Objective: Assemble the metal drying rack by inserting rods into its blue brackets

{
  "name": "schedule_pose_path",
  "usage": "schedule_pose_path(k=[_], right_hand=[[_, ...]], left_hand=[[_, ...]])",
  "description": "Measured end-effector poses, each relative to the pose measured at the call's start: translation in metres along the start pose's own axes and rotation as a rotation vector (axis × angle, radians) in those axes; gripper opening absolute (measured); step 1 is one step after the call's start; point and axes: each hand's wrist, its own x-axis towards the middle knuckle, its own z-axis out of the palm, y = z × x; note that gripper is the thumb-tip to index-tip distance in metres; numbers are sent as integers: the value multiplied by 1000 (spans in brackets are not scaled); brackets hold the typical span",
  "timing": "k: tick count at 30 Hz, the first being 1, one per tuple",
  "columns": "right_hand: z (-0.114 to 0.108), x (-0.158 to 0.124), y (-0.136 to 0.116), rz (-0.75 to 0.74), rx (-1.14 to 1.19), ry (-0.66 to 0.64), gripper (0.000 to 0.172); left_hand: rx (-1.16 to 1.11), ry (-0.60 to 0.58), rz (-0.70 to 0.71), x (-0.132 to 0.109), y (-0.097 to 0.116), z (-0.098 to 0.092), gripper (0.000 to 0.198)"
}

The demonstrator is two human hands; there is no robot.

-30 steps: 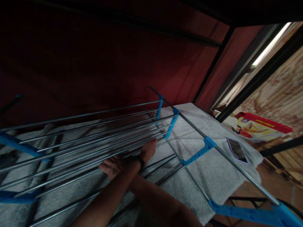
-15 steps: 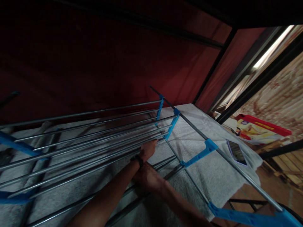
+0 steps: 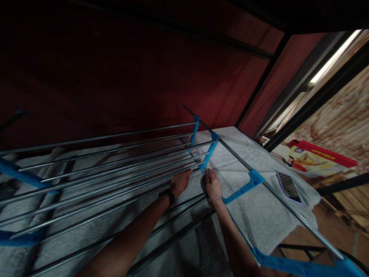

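A rack of grey metal tubes with blue plastic brackets lies on its side on a pale grey towel-like cloth (image 3: 248, 215). My left hand (image 3: 181, 182), with a dark band at the wrist, is closed around the end of a metal tube (image 3: 123, 206) near a blue bracket (image 3: 211, 154). Just right of it, my right hand (image 3: 213, 188) has its fingers curled at the lower end of that same bracket, by the thin side pole. What lies between those fingers is hidden. Another blue bracket (image 3: 242, 189) sits right of my right hand.
A long side pole (image 3: 302, 219) runs towards me at the right. A phone (image 3: 289, 186) lies on the cloth beyond it, with a red and yellow box (image 3: 319, 157) farther back. A dark red panel (image 3: 129, 77) stands behind the rack.
My right hand has moved up and to the right, from beneath my left wrist to the bracket's lower end. My left hand has stayed on the tube.
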Motion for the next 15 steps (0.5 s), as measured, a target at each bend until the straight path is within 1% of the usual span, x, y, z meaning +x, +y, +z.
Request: schedule_pose_path(k=[4, 6, 9, 15], right_hand=[[17, 13, 1, 49, 61, -100, 58], [22, 13, 0, 101, 67, -109, 62], [23, 12, 0, 152, 73, -102, 63], [19, 11, 1, 142, 82, -120, 64]], left_hand=[[56, -4, -17, 1, 3, 3, 44], [89, 2, 7, 0, 5, 1, 45], [123, -12, 36, -2, 8, -3, 47], [132, -27, 47, -3, 12, -9, 48]])
